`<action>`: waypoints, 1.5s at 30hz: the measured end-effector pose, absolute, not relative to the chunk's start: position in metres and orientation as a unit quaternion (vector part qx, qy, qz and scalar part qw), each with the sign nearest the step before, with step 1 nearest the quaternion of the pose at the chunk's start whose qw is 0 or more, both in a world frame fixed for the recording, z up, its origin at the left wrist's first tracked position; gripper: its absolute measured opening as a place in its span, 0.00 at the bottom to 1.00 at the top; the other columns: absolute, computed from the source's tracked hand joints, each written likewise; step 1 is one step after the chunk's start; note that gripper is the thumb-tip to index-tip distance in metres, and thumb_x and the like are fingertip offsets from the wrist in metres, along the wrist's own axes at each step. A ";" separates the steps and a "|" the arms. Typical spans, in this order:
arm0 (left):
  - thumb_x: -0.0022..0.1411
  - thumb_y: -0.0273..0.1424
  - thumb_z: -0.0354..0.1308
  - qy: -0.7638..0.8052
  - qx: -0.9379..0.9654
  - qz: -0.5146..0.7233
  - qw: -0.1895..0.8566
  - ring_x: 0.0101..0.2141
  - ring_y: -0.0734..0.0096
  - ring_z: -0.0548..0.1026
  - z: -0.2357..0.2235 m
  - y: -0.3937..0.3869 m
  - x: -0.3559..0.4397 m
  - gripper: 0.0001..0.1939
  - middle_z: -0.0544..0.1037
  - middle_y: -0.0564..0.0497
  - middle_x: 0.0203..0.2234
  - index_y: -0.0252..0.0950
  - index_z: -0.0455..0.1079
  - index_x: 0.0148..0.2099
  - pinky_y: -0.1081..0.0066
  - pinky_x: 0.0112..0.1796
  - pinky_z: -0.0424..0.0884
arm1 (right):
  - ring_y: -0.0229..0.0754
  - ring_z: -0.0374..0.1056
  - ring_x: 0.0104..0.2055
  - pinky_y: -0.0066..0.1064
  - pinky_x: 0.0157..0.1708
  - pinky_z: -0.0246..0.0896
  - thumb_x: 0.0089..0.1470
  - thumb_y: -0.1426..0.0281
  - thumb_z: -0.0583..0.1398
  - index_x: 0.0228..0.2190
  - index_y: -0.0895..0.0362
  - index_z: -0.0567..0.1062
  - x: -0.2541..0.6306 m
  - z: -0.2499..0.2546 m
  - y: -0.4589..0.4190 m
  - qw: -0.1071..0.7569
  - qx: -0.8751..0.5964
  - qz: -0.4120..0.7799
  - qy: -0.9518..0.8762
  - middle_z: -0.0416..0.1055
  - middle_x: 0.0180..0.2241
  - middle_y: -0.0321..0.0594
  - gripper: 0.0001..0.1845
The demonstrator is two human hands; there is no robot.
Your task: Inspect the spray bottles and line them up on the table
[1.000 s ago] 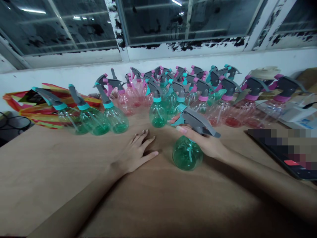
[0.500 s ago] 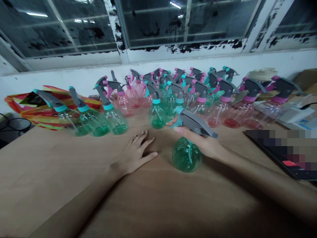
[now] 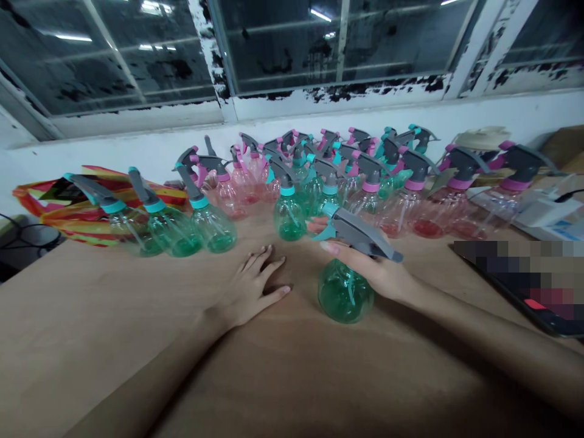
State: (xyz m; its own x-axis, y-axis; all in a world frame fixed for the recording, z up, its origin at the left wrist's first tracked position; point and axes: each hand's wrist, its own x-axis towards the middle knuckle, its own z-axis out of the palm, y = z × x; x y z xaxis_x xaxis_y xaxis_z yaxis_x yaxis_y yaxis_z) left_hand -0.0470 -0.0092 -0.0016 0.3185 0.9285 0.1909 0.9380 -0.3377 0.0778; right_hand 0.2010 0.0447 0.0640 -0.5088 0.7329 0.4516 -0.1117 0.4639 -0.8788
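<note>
Wrapped round the neck of a green spray bottle (image 3: 345, 295) is my right hand (image 3: 365, 264). The bottle stands upright on the wooden table (image 3: 255, 371), and its grey and teal trigger head pokes out above my fingers. My left hand (image 3: 250, 286) lies flat on the tabletop, fingers spread, holding nothing. Between and beyond the hands sits another green spray bottle (image 3: 291, 216). To the left, three green bottles form a short row, the nearest to my left hand being a teal-collared spray bottle (image 3: 214, 225).
Clear and pink spray bottles (image 3: 429, 213) crowd the back of the table with more green ones. A red and yellow bag (image 3: 77, 213) lies at the left. At the right are a dark-edged tablet (image 3: 506, 292) and a white box (image 3: 542, 210). Windows (image 3: 283, 48) rise behind.
The whole view has shifted slightly, so things appear a little lower. My right hand stays on the green spray bottle, and my left hand remains flat on the table.
</note>
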 end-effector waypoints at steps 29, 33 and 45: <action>0.65 0.50 0.44 -0.569 -0.814 -0.111 0.021 0.62 0.53 0.48 -0.001 -0.011 -0.044 0.30 0.53 0.41 0.62 0.37 0.57 0.62 0.51 0.58 0.48 | 0.39 0.70 0.30 0.35 0.34 0.65 0.53 0.61 0.60 0.41 0.52 0.73 0.201 0.063 0.047 0.442 -0.232 0.427 -0.754 0.75 0.38 0.38 0.13; 0.65 0.50 0.45 -0.568 -0.815 -0.111 0.027 0.62 0.52 0.48 -0.003 -0.010 -0.046 0.30 0.51 0.41 0.63 0.36 0.57 0.62 0.50 0.58 0.49 | 0.42 0.73 0.35 0.35 0.37 0.66 0.53 0.64 0.60 0.42 0.53 0.73 0.201 0.063 0.047 0.447 -0.230 0.427 -0.752 0.76 0.38 0.39 0.14; 0.65 0.51 0.42 -0.566 -0.818 -0.098 0.037 0.62 0.54 0.49 -0.002 -0.010 -0.047 0.31 0.53 0.41 0.63 0.37 0.57 0.62 0.51 0.58 0.49 | 0.40 0.70 0.30 0.32 0.29 0.64 0.53 0.62 0.59 0.42 0.53 0.73 0.202 0.065 0.048 0.413 -0.243 0.440 -0.759 0.75 0.32 0.37 0.15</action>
